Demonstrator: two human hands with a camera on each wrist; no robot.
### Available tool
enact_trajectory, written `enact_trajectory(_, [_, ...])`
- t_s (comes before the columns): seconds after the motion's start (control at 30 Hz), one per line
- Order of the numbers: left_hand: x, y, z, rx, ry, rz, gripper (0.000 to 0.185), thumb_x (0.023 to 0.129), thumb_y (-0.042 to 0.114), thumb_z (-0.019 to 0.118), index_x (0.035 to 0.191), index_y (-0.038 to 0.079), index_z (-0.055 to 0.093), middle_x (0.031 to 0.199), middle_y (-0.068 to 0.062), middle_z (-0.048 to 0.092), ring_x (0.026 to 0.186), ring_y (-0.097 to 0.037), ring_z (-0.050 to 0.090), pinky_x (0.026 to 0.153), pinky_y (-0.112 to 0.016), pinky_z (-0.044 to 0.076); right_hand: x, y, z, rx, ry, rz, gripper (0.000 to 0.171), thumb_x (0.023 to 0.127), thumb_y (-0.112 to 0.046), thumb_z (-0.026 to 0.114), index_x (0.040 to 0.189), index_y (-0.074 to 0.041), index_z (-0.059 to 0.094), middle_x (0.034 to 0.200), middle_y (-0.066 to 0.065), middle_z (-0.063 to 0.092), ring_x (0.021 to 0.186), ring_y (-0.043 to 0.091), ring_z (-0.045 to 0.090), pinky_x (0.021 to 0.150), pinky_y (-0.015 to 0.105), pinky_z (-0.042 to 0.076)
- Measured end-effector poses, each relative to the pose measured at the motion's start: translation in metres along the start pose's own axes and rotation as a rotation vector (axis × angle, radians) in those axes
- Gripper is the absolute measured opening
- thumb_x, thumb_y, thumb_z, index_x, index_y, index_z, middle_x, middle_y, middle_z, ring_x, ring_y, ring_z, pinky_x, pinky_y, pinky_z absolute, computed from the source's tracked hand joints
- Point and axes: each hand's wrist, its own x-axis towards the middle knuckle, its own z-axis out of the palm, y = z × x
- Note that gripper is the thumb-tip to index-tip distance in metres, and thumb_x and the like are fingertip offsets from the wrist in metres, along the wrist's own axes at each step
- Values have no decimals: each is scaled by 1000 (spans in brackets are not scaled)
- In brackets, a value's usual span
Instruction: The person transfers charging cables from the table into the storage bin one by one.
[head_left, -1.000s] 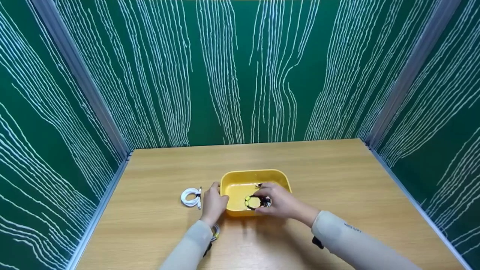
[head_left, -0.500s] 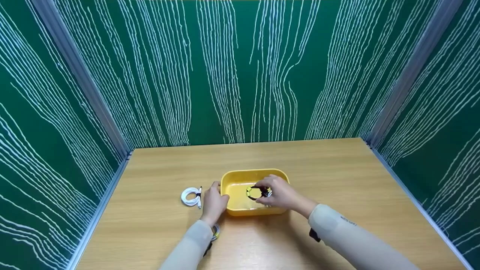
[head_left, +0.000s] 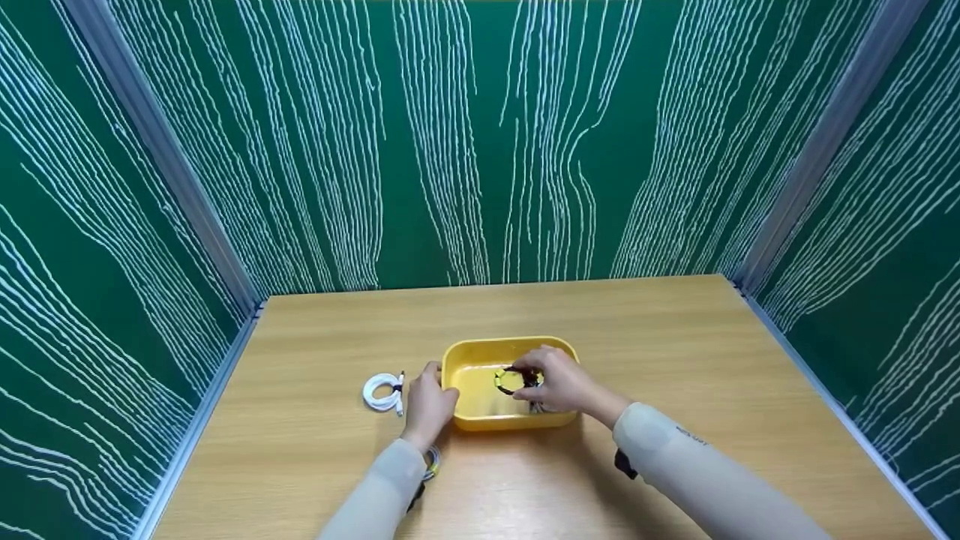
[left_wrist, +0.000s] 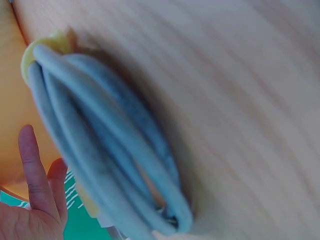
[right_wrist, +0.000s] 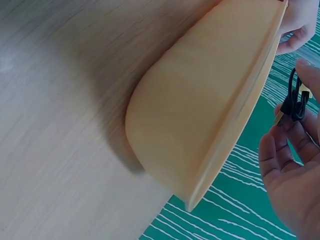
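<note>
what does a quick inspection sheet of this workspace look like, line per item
surface: wooden table, light grain.
job's things: yellow tub near the table's middle; black coiled cable held over it.
clutter: nothing seen.
grippers: left hand rests against the tub's left wall, fingers fairly straight; right hand pinches the black coiled cable.
cables: white coiled cable lies on the table left of the tub; a grey coiled cable lies on the table under the left wrist.
surroundings: green panels with white wavy lines on three sides, grey corner posts.
</note>
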Motion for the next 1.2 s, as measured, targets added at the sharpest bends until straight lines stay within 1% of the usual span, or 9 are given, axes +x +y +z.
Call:
enact_trajectory(0.13, [-2, 4, -1, 3, -3, -10, 44, 82, 4, 73, 126, 6, 70, 112, -14, 81, 94, -22, 74, 82, -41, 63, 3, 5, 2, 52, -3, -7, 18, 94, -15, 86, 108, -4, 81, 99, 6, 79, 94, 24, 66, 87, 37, 57])
enact_trajectory(0.27, [-5, 11, -5, -6, 2, -18, 45, 81, 2, 73, 126, 6, 70, 110, -14, 81, 93, -23, 74, 81, -40, 62, 5, 10, 3, 87, -2, -33, 6, 96, -6, 82, 97, -1, 80, 91, 3, 79, 84, 13, 67, 80, 28, 60])
enact_trajectory(0.4, [-7, 15, -8, -4, 8, -4, 45, 80, 2, 73, 125, 4, 70, 106, -13, 81, 90, -23, 74, 77, -38, 61, 6, 14, 3, 102, -8, -35, 5, 96, -4, 80, 97, 1, 80, 90, 5, 80, 79, 6, 65, 75, 26, 61])
enact_trajectory(0.63, [-8, 15, -9, -14, 18, 13, 46, 81, 4, 73, 126, 5, 70, 103, -11, 82, 87, -20, 73, 73, -35, 59, 10, 20, 7, 97, -37, -13, 10, 95, -3, 81, 102, 3, 80, 92, 8, 79, 81, 9, 65, 75, 27, 59])
enact_trajectory(0.83, [-26, 51, -30, -25, 7, 3, 44, 82, -2, 70, 127, -4, 68, 108, -22, 80, 94, -30, 75, 82, -46, 63, 13, 24, 14, 58, -74, -22, 17, 93, -4, 83, 107, 4, 80, 97, 14, 80, 84, 11, 64, 77, 29, 58])
enact_trajectory(0.87, [-26, 49, -30, -41, 7, 32, 44, 84, -1, 70, 127, -3, 68, 109, -21, 80, 94, -29, 75, 83, -45, 63, 14, 24, 15, 51, -81, -23, 17, 92, -4, 84, 107, 4, 80, 97, 15, 80, 84, 11, 64, 78, 29, 58])
enact_trajectory(0.97, [-26, 49, -30, -42, 13, 34, 44, 83, -1, 70, 126, -3, 68, 107, -21, 80, 94, -29, 74, 82, -45, 63, 16, 25, 20, 32, -105, -11, 18, 92, -5, 85, 107, 3, 80, 98, 13, 79, 84, 11, 63, 79, 31, 59])
enact_trajectory(1.07, [-27, 51, -29, -34, 11, 23, 45, 84, -1, 70, 128, -3, 68, 108, -20, 80, 94, -28, 74, 83, -44, 62, 18, 26, 22, 26, -135, 17, 19, 92, -6, 85, 110, 1, 81, 102, 12, 80, 86, 13, 65, 84, 38, 62])
enact_trajectory(1.2, [-28, 58, -32, -8, -15, -37, 46, 85, -3, 70, 131, -4, 67, 111, -22, 79, 97, -31, 74, 85, -47, 63, 21, 26, 25, 19, -170, 50, 20, 94, -6, 83, 114, -2, 81, 105, 9, 80, 87, 15, 64, 88, 44, 62])
